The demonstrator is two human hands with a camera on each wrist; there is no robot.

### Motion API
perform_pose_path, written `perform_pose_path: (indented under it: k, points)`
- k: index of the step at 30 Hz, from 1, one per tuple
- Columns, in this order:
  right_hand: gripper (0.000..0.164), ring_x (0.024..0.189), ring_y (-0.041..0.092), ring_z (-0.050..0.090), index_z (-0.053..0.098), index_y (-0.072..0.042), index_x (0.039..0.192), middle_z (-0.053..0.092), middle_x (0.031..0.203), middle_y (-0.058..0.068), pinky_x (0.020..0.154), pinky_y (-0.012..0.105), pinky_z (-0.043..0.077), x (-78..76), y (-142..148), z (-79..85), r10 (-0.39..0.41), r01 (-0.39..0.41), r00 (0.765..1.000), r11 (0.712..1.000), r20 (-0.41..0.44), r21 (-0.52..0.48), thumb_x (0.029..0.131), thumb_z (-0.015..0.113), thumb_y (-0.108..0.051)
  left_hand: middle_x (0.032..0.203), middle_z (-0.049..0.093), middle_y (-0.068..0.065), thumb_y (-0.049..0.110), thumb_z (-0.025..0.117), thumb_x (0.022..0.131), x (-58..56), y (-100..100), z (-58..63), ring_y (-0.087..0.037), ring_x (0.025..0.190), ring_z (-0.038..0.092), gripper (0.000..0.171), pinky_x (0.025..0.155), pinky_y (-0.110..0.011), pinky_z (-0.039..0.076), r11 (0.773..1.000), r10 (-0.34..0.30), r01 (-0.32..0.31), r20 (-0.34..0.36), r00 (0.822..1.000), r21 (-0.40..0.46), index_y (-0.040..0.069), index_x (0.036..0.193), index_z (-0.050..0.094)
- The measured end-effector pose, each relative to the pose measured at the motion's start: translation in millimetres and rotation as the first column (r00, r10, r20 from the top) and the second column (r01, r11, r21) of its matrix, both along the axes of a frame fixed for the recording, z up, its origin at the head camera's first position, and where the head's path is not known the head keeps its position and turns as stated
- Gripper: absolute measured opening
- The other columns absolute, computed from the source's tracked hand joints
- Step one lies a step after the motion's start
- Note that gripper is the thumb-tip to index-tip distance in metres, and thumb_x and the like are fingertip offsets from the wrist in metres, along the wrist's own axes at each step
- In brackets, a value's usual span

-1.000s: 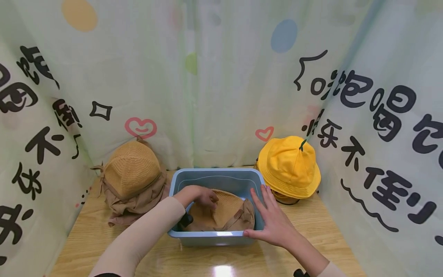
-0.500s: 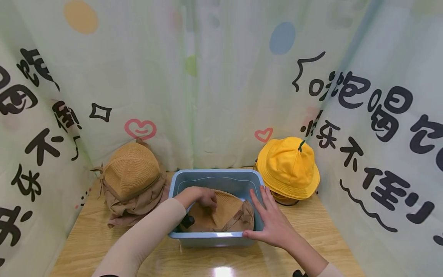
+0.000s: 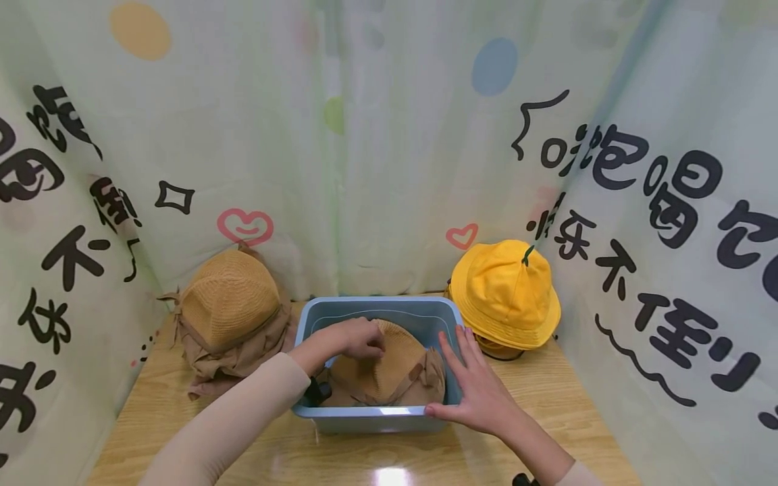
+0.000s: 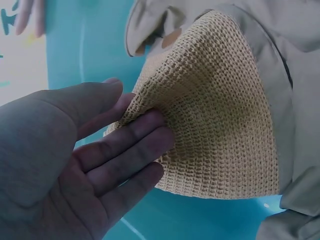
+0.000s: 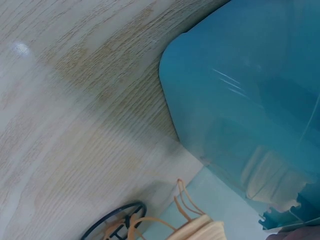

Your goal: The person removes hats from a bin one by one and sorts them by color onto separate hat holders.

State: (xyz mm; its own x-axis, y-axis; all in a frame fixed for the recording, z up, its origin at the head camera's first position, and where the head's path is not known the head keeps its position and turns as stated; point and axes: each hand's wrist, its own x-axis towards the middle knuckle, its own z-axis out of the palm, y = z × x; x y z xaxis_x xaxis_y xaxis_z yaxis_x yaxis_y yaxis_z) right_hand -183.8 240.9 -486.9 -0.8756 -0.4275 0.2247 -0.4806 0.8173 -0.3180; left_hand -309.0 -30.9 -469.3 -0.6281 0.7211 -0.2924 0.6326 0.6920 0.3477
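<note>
A brown sun hat with a woven straw crown and cloth brim (image 3: 398, 358) lies inside a blue plastic bin (image 3: 389, 421). My left hand (image 3: 360, 337) reaches over the bin's left side and pinches the hat's crown between thumb and fingers. In the left wrist view, the woven crown (image 4: 220, 115) is creased where the fingers meet it. My right hand (image 3: 480, 393) rests on the bin's right rim, fingers spread and straight, thumb at the near corner. The right wrist view shows mostly the bin's outer wall (image 5: 235, 85); that hand is almost wholly out of it.
Left of the bin stands a stack of similar brown straw-crowned hats (image 3: 231, 297). To the right, a yellow bucket hat (image 3: 507, 290) with a green sprout sits on top of another brown item. A printed curtain (image 3: 389, 169) encloses the wooden table (image 3: 547, 405).
My left hand has risen slightly and drawn the crown of the hat upward, so it stands more peaked. The right hand stays in place on the bin's rim.
</note>
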Motion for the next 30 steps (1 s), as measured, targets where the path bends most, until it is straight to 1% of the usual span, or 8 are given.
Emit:
perform_pose_path:
  k: [4,7,14,18,22,25,28,30]
  points:
    - [0.119,0.151,0.046,0.003,0.01,-0.023,0.162,0.007,0.165,0.025,0.103,0.07,0.037,-0.1,0,-0.4,-0.007,0.007,1.0,1.0,-0.001,0.012,0.073,0.069,-0.076,0.095,0.072,0.007,0.024,0.063,0.099,5.1,-8,7.6,-0.005,0.082,0.062,0.017,0.077,-0.025,0.052,0.999,-0.013,0.016,-0.052,0.999,0.051,0.015,0.104,0.077]
    - [0.12,0.151,0.046,0.003,0.009,-0.023,0.162,0.008,0.165,0.025,0.102,0.07,0.038,0.4,0,0.1,-0.013,0.013,1.0,1.0,-0.004,0.011,0.073,0.069,-0.076,0.095,0.072,0.007,0.023,0.063,0.099,8.7,-11,15.5,-0.005,0.083,0.062,0.017,0.078,-0.026,0.052,0.996,-0.028,0.034,-0.081,0.996,0.086,0.015,0.103,0.077]
    - [0.121,0.151,0.047,0.003,0.01,-0.021,0.162,0.008,0.165,0.025,0.103,0.069,0.037,0.5,1,0.8,-0.011,0.011,1.0,1.0,-0.007,-0.003,0.072,0.07,-0.075,0.087,0.068,0.01,0.024,0.064,0.099,15.7,-14,32.5,-0.005,0.075,0.058,0.015,0.072,-0.026,0.051,0.991,-0.033,0.05,-0.139,0.99,0.124,0.017,0.099,0.076]
    - [0.12,0.151,0.047,0.003,0.014,-0.017,0.162,0.008,0.165,0.025,0.103,0.07,0.036,-0.2,1,-0.2,-0.005,0.005,1.0,1.0,-0.004,-0.006,0.073,0.07,-0.075,0.089,0.07,0.01,0.025,0.064,0.099,20.3,-16,39.2,-0.003,0.076,0.059,0.015,0.072,-0.027,0.052,0.989,-0.031,0.054,-0.164,0.986,0.136,0.017,0.101,0.077]
    - [0.12,0.151,0.047,0.004,0.019,-0.012,0.161,0.01,0.164,0.028,0.103,0.069,0.037,-1.8,1,-2.3,0.005,-0.005,1.0,1.0,-0.026,0.004,0.073,0.07,-0.075,0.089,0.07,0.01,0.026,0.064,0.099,25.0,-19,47.3,-0.002,0.075,0.059,0.015,0.072,-0.026,0.052,0.986,-0.039,0.072,-0.206,0.978,0.153,0.018,0.1,0.077]
    - [0.12,0.15,0.048,0.005,0.021,-0.008,0.16,0.01,0.163,0.028,0.103,0.068,0.037,-1.9,0,-2.2,0.012,-0.012,0.999,1.0,-0.038,0.004,0.073,0.07,-0.074,0.085,0.068,0.011,0.026,0.064,0.099,28.2,-24,55.2,-0.002,0.072,0.057,0.013,0.069,-0.025,0.05,0.982,-0.04,0.085,-0.252,0.967,0.17,0.021,0.095,0.076]
    - [0.12,0.151,0.047,0.005,0.022,-0.006,0.159,0.01,0.164,0.028,0.105,0.068,0.036,-1.4,-1,-1.7,0.01,-0.01,0.999,1.0,-0.032,0.001,0.073,0.07,-0.074,0.082,0.065,0.01,0.025,0.064,0.098,31.2,-28,64.6,-0.004,0.07,0.054,0.012,0.067,-0.025,0.048,0.977,-0.029,0.088,-0.285,0.958,0.196,0.021,0.091,0.074]
    - [0.12,0.151,0.046,0.004,0.022,-0.005,0.159,0.009,0.164,0.027,0.105,0.068,0.035,-0.6,-1,-1.1,0.006,-0.006,1.0,1.0,-0.021,0.0,0.073,0.07,-0.074,0.084,0.065,0.009,0.025,0.064,0.098,32.9,-30,70.1,-0.005,0.072,0.055,0.012,0.067,-0.025,0.048,0.973,-0.018,0.086,-0.304,0.953,0.214,0.021,0.092,0.073]
